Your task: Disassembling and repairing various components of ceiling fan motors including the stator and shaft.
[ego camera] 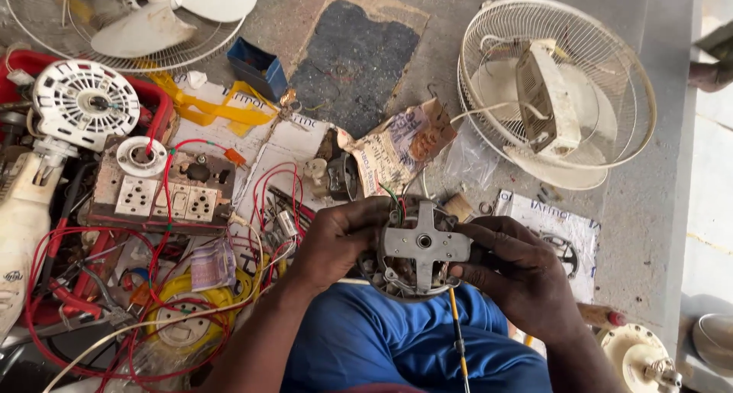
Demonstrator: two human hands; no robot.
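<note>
Both hands curl around a round fan motor (416, 252) held over the person's blue lap. The left hand (336, 240) cups its left rim; the right hand (511, 267) grips the right, fingers (473, 271) pressing the grey cross-shaped metal bracket (424, 242), amid copper windings.

The left hand (336, 240) has little room on its outer side: red wires (153, 286) loop thick over the floor there, beside a socket board (164, 194) and a white motor housing (84, 103). In front of the fan motor (418, 248), a crumpled paper bag (401, 148) and small parts block the way. The dark mat (355, 61) further ahead lies nearly bare. Right of the right hand (519, 274), the grey floor (649, 202) is open, under the fan guard (557, 91).
</note>
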